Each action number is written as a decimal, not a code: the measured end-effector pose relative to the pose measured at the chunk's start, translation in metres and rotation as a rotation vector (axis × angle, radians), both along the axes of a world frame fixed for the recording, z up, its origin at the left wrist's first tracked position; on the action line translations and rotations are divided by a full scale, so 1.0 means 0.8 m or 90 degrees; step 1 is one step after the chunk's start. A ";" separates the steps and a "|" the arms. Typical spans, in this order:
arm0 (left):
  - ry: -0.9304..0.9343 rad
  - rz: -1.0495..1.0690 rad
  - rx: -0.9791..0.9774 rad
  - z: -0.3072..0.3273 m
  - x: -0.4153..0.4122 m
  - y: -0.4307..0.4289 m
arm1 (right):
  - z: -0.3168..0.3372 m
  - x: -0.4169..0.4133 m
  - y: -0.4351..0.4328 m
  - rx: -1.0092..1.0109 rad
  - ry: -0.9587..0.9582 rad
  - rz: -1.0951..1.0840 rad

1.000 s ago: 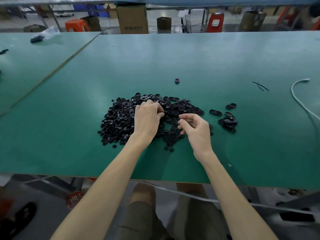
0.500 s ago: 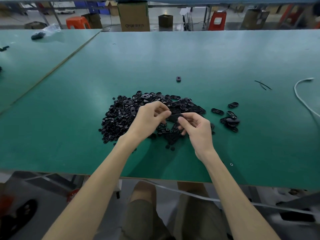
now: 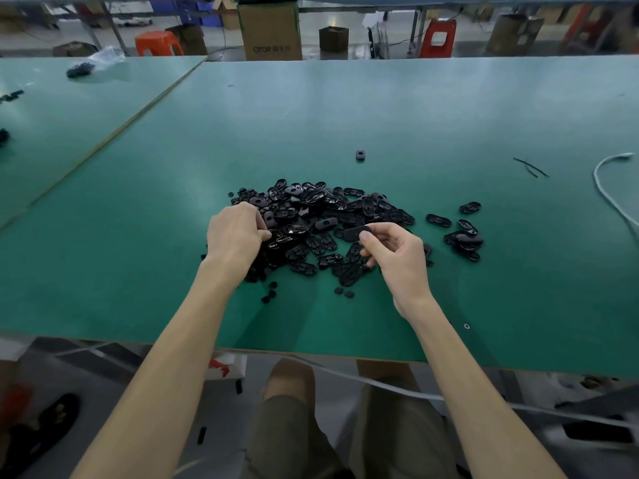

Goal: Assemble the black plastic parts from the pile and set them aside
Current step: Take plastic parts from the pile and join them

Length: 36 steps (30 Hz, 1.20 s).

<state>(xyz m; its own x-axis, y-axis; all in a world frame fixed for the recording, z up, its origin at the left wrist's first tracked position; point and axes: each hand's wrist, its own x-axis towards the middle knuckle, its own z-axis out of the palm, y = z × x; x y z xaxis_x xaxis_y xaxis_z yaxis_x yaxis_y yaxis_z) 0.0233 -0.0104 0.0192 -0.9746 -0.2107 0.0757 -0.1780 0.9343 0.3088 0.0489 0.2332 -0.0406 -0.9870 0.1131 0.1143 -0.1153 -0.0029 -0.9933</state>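
1. The pile point(image 3: 321, 209) of black plastic parts sits mid-table, a bit toward the near side. The near edge of the green table point(image 3: 518, 340) runs straight across, and both forearms cross it.
2. The left hand point(image 3: 235, 233) is on the left side of the pile with its fingers curled down into the parts. Can't tell if it's actually pinching one.
3. The right hand point(image 3: 397, 254) has an oval part point(image 3: 354, 233) pinched between thumb and forefinger, held just over the pile's near right side. Its other fingers are loosely curled.
4. A small group of parts point(image 3: 465, 236) lies just beside the pile on the right.
5. Open room: bare green left of the pile and most of the way to the far edge, with only a lone part point(image 3: 360, 155) out there.
6. On the right, two thin black strips point(image 3: 530, 167) and a white cable point(image 3: 603, 188) lie well apart from the pile.
7. A diagonal seam on the left meets a second green table point(image 3: 69, 126).
8. Past the far edge are a cardboard box point(image 3: 271, 29), an orange stool point(image 3: 157, 43) and a red stool point(image 3: 437, 36).
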 end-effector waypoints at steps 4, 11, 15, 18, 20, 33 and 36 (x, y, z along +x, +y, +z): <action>0.075 -0.010 -0.042 -0.001 -0.001 0.001 | 0.000 0.000 -0.001 -0.001 0.001 -0.001; 0.061 -0.164 0.424 0.000 0.007 0.045 | 0.001 0.000 -0.001 -0.017 0.003 -0.004; 0.093 -0.172 0.559 -0.019 0.009 0.080 | 0.000 -0.001 0.000 -0.024 0.005 -0.004; 0.130 -0.137 0.654 -0.033 0.009 0.094 | -0.001 -0.001 0.000 -0.027 0.005 -0.007; 0.157 -0.136 0.679 -0.042 0.011 0.099 | -0.001 -0.001 0.000 -0.030 0.008 -0.010; 0.232 -0.194 0.696 -0.060 0.020 0.101 | 0.000 0.000 0.001 -0.052 0.010 -0.027; 0.236 -0.197 0.688 -0.061 0.020 0.100 | 0.001 0.000 0.000 -0.049 0.012 -0.021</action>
